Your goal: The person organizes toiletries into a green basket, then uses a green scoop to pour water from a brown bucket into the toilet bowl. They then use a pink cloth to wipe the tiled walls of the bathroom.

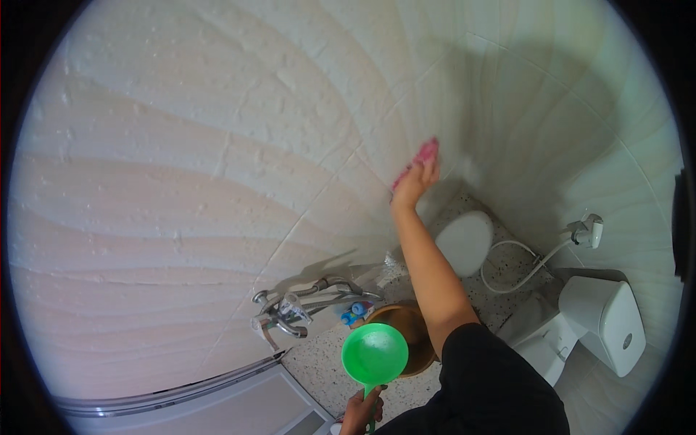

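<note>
My right hand (pixel 416 181) reaches far up with the arm stretched out and presses a pink scrubbing sponge (pixel 428 151) against the wet, wavy-patterned tile wall (pixel 290 130). The fingers are closed over the sponge, and its exact make is hard to see. Low in the view, my left hand (pixel 361 412) grips the handle of a green plastic water dipper (pixel 375 354). The dipper's round bowl faces up, partly over a brown basin (pixel 419 341) on the floor. What the bowl holds is unclear.
A chrome faucet (pixel 283 319) with a hose juts from the left wall. Blue packets (pixel 354 313) lie beside the basin. At the right are a white toilet tank (pixel 605 322), a bidet sprayer (pixel 589 232) with looping hose and a white oval lid (pixel 465 243). A pale door (pixel 217 406) fills the lower left.
</note>
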Available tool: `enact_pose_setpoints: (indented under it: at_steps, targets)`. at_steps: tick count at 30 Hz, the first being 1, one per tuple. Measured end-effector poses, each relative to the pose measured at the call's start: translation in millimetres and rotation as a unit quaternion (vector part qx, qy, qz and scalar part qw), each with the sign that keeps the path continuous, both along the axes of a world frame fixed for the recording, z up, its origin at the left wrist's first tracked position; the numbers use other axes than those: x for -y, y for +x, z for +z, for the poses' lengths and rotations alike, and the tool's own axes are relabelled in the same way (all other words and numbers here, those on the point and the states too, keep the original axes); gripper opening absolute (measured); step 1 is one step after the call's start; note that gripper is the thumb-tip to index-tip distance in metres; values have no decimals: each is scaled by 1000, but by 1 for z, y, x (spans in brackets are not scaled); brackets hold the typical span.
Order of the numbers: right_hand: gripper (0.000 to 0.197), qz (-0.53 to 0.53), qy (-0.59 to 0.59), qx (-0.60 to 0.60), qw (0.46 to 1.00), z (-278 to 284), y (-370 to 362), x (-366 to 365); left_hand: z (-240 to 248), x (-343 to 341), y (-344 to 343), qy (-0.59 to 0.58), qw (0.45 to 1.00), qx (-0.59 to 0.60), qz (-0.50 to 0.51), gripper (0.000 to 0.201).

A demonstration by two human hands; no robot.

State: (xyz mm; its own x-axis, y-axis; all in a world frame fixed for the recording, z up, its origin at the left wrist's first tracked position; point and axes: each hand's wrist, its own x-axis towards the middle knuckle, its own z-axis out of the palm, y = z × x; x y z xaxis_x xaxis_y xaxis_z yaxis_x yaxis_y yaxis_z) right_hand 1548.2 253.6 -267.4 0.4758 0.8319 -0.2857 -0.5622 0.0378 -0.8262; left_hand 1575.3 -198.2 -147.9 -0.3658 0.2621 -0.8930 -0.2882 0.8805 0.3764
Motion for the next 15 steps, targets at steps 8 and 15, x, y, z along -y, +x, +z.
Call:
enact_pose_setpoints:
  at_steps: [8,15]
  targets:
    - [57,123,140,133,973,-10,-7,38,-21,-15,0,-4,1000,26,12,38]
    - [52,-8,198,262,944,13,34,-56,-43,-31,-1,21,1000,22,-2,34]
